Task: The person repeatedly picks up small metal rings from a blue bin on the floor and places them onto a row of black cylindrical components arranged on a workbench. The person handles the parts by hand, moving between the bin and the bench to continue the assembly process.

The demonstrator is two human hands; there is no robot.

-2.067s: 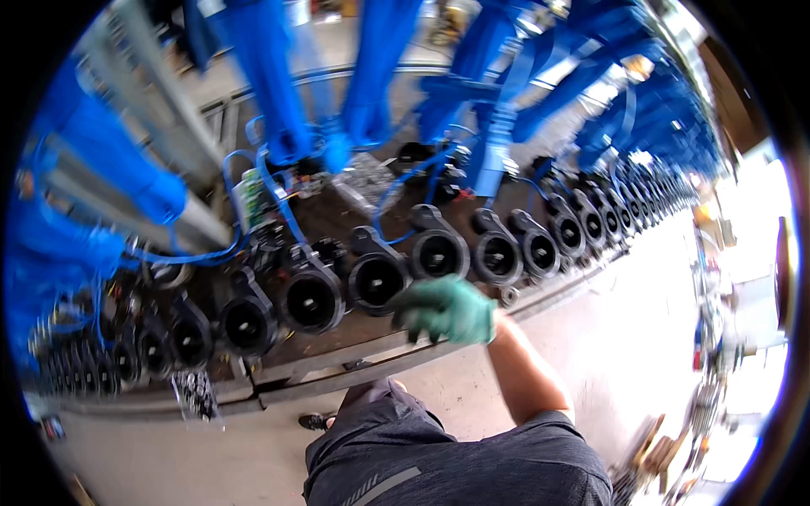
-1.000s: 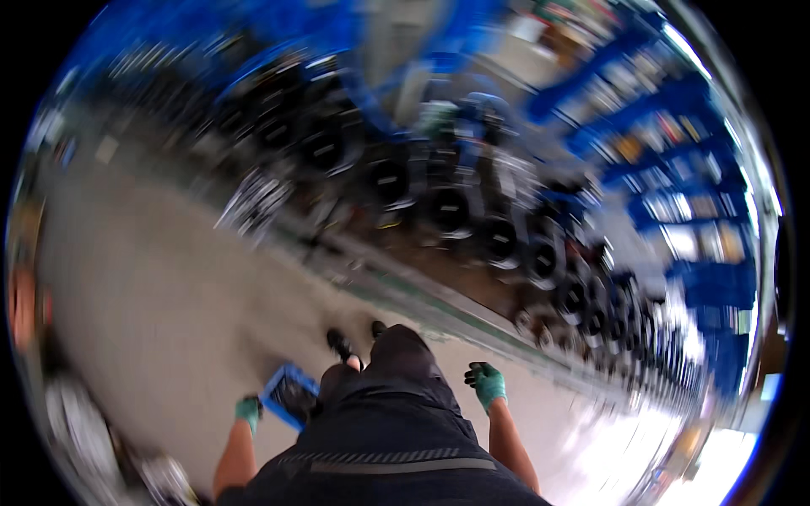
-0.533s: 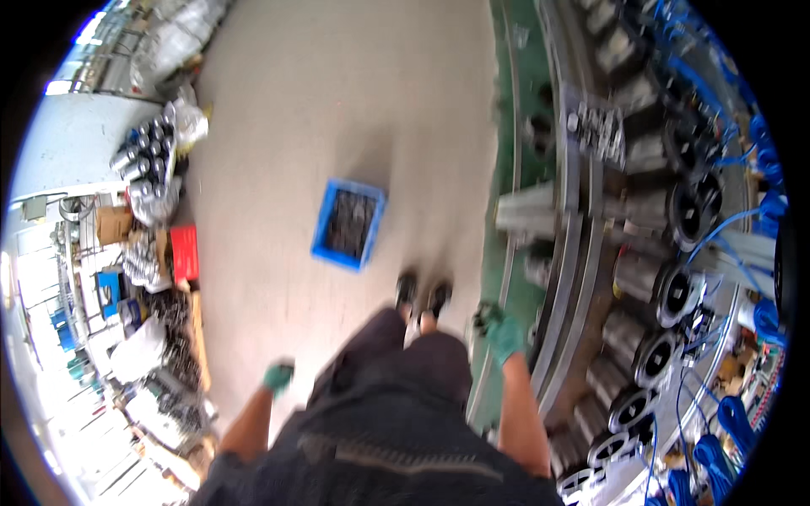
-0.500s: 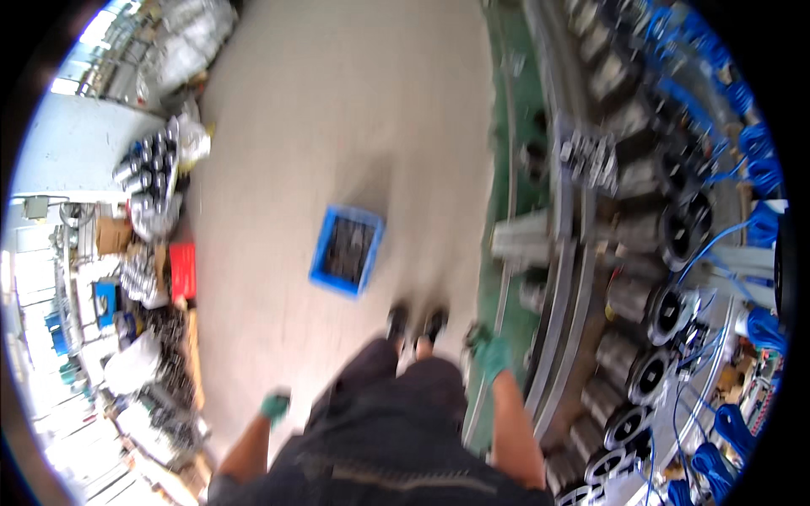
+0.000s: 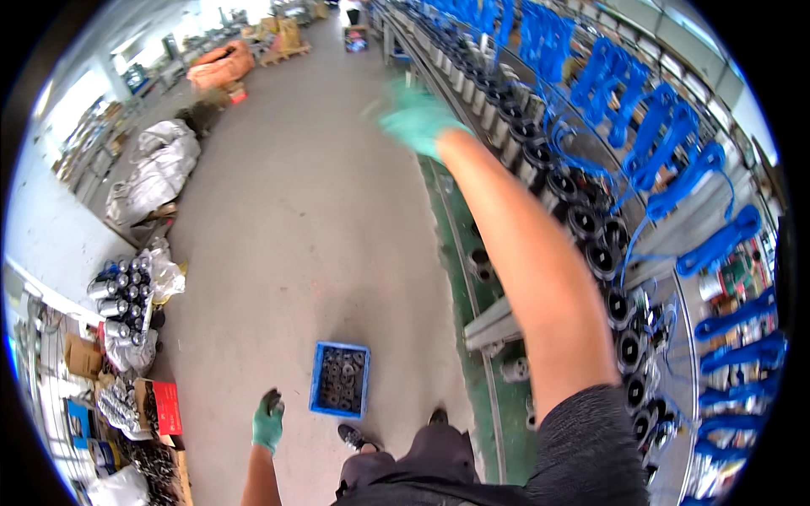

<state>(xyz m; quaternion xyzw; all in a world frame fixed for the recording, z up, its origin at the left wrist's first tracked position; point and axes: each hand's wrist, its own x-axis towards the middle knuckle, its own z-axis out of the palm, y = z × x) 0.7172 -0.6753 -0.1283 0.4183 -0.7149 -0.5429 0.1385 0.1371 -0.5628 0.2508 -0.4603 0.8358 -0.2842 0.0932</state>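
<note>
My left hand (image 5: 268,423), in a green glove with dark fingertips, hangs low to the left of a blue crate. Its fingers are loosely bent, and I see nothing held in them. My right hand (image 5: 418,118), also in a green glove, reaches far forward beside the workbench line. Motion smears its fingers, so whether it holds anything cannot be made out. On the floor ahead of my feet stands the blue crate (image 5: 365,381), holding several dark ring-shaped metal parts (image 5: 342,379). Neither hand touches the crate.
Along the right runs a line of metal motor-like cylinders (image 5: 582,221) with bundled blue cables (image 5: 675,126) above. A metal beam (image 5: 491,329) juts over the green floor strip (image 5: 460,278). At left are a red box (image 5: 167,409), stacked metal cylinders (image 5: 122,295) and white sacks (image 5: 156,164).
The view has tilted up, showing more of the aisle ahead. My right arm has swung forward and up from beside my leg. The crate now appears lower, nearer my feet.
</note>
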